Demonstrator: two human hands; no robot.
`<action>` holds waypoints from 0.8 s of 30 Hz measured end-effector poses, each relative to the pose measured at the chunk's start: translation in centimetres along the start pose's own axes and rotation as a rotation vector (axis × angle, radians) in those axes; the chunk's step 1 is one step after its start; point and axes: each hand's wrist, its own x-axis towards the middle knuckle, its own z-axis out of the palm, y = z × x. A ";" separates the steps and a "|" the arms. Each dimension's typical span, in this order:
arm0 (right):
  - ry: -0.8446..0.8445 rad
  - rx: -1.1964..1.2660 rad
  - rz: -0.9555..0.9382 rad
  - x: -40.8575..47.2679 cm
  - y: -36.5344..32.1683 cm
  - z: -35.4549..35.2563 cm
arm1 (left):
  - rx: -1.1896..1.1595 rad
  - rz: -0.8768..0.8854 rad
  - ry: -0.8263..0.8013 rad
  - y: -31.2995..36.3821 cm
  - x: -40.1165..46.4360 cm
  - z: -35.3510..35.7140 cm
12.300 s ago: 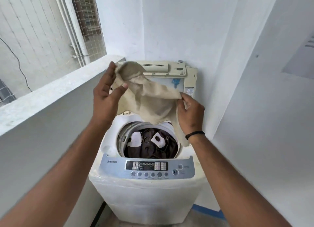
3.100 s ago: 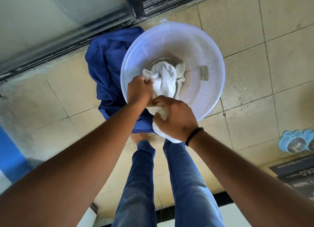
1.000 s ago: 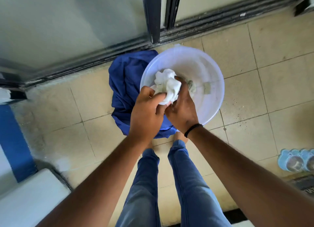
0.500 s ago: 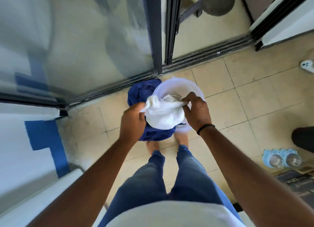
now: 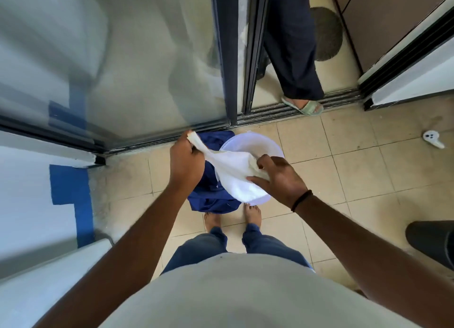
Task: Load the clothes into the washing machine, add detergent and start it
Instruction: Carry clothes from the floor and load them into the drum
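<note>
Both hands clamp a white cloth garment (image 5: 235, 172) over the translucent round plastic basin (image 5: 253, 143): left hand (image 5: 185, 160) gripping its far-left end, right hand (image 5: 280, 177) its right edge.

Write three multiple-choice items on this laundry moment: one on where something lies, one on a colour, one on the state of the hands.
1. Where does the blue garment lie?
A. on the floor beside the bucket
B. inside the bucket
C. over the person's shoulder

2. What colour is the cloth being held?
A. red
B. white
C. black

3. How is the cloth held?
A. by the left hand alone
B. by neither hand
C. by both the left hand and the right hand

Answers:
1 A, it is heaped on the tiles against the bucket's side.
2 B, it shows plain white above the bucket.
3 C, it stretches between the two hands, each gripping an end.
</note>
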 end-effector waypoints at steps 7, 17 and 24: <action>-0.402 -0.538 0.129 0.4 3.7 -0.2 | -0.153 0.108 0.044 2.9 -2.2 -0.5; 0.024 -0.081 0.155 3.1 1.7 -4.5 | -0.407 -0.228 0.392 -1.7 -1.2 -5.8; -0.181 -0.087 -0.107 7.5 -1.8 -3.7 | -0.385 -0.310 0.688 -4.7 -5.0 -11.1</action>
